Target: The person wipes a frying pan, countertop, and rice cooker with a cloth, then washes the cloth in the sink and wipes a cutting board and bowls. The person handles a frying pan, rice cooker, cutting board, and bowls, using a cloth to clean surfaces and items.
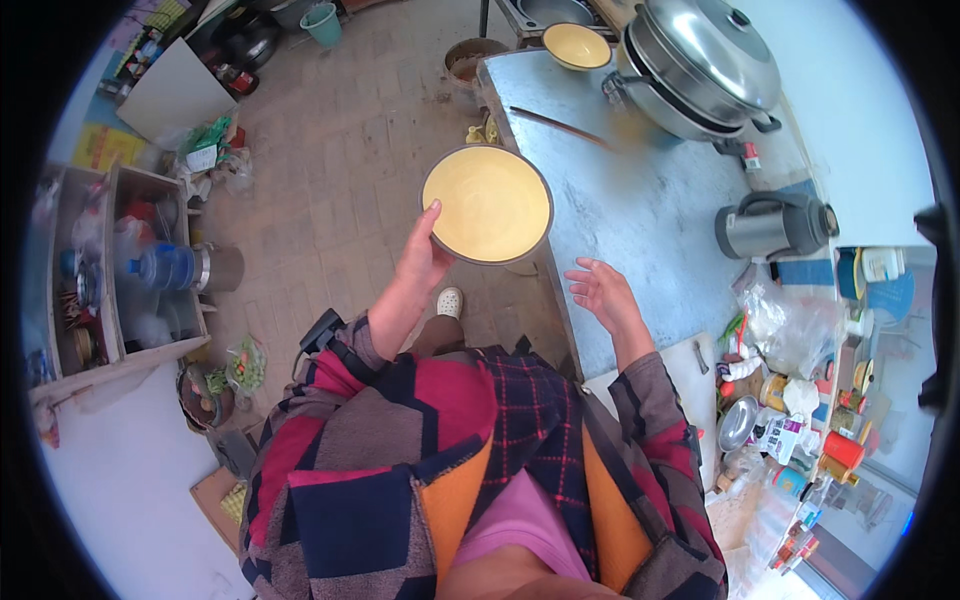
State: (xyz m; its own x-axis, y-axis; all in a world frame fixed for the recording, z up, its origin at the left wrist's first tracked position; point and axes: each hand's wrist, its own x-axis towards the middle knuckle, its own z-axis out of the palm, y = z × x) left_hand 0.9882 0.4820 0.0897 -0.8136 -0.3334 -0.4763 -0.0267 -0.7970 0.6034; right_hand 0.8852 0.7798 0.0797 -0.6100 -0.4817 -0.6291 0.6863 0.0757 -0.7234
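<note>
My left hand (425, 251) grips the lower left rim of a yellow bowl (487, 204) with a dark edge, its thumb over the inside wall. The bowl's inside faces me and holds nothing that I can see. To the right, my right hand (602, 291) holds nothing, fingers apart, over the near left edge of the grey metal-topped table (645, 225). A second yellow bowl (577, 46) sits at the table's far left corner. Chopsticks (559, 124) lie on the tabletop between that bowl and my hands.
A large steel steamer pot (701, 64) stands at the table's far right. Nearer are a vacuum flask (776, 226), a white cutting board (679, 382), a metal bowl (739, 424) and plastic bags (795, 322). Wooden shelving (116, 262) stands left; a bucket (472, 64) is beyond the table corner.
</note>
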